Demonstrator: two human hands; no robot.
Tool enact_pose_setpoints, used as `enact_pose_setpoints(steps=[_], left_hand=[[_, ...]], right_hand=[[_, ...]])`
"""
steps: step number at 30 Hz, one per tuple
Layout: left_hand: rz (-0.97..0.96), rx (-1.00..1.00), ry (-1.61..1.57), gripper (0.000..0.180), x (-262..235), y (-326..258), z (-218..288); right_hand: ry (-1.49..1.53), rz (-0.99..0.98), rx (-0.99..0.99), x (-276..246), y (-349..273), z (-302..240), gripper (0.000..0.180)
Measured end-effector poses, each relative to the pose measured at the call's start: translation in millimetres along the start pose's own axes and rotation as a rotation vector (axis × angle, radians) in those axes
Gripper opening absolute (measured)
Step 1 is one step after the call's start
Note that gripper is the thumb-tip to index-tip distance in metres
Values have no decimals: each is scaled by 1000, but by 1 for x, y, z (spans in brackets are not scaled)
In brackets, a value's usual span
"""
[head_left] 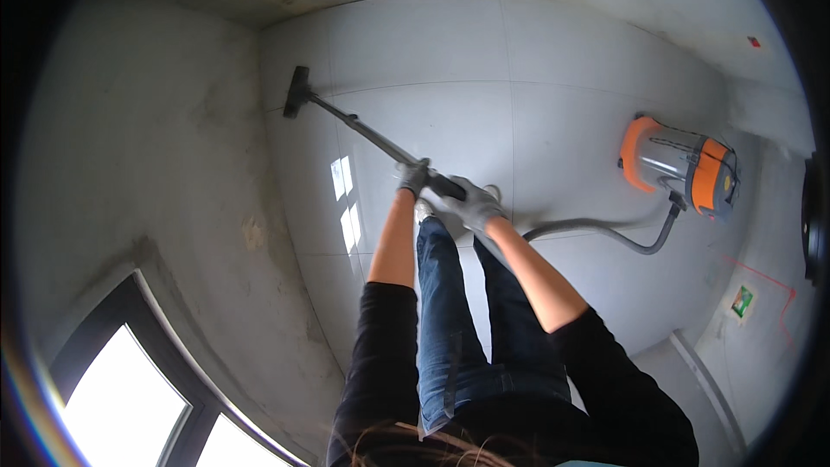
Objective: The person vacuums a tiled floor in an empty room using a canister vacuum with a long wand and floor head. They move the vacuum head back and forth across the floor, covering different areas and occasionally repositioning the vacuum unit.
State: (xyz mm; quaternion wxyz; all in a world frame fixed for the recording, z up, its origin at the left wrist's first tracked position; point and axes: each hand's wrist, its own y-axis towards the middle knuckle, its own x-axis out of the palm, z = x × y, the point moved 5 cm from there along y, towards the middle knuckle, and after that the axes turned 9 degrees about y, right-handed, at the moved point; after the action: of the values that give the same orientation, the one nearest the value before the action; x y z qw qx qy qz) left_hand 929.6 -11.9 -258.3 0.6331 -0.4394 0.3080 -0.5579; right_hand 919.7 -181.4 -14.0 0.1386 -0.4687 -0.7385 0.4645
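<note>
Gripping the vacuum wand [372,134], left hand [415,176] ahead of right hand [474,204].

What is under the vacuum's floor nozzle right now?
The floor nozzle sits on pale floor tiles beside the wall. The tile directly beneath it is covered, so any dirt there cannot be seen.

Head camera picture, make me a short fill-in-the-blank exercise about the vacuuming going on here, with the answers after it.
1. Both gloved hands, the left hand and the right hand, hold the vacuum ____.
2. The floor nozzle rests on pale tiles right beside the bare ____ on the person's left.
3. The canister vacuum has a silver drum with ____ ends.
4. A grey ____ runs from the canister to the hands.

Missing words: wand; wall; orange; hose
</note>
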Motion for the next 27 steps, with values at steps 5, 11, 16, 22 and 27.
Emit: enact_pose_setpoints(steps=[5, 11, 16, 22, 27], left_hand=[[31, 147, 391, 35, 177, -32, -125], [-341, -258, 208, 48, 379, -197, -175], [-279, -286, -119, 45, 435, -208, -135], [-142, -114, -463, 27, 398, -115, -73], [-173, 103, -506, 19, 258, -6, 63]], right_hand=[[240, 275, -2, -103, -141, 113, 51], [343, 288, 248, -175, -298, 198, 71], [207, 120, 295, -251, -296, 176, 80], [-279, -57, 67, -303, -185, 107, 78], [-420, -136, -121, -277, -28, 0, 74]])
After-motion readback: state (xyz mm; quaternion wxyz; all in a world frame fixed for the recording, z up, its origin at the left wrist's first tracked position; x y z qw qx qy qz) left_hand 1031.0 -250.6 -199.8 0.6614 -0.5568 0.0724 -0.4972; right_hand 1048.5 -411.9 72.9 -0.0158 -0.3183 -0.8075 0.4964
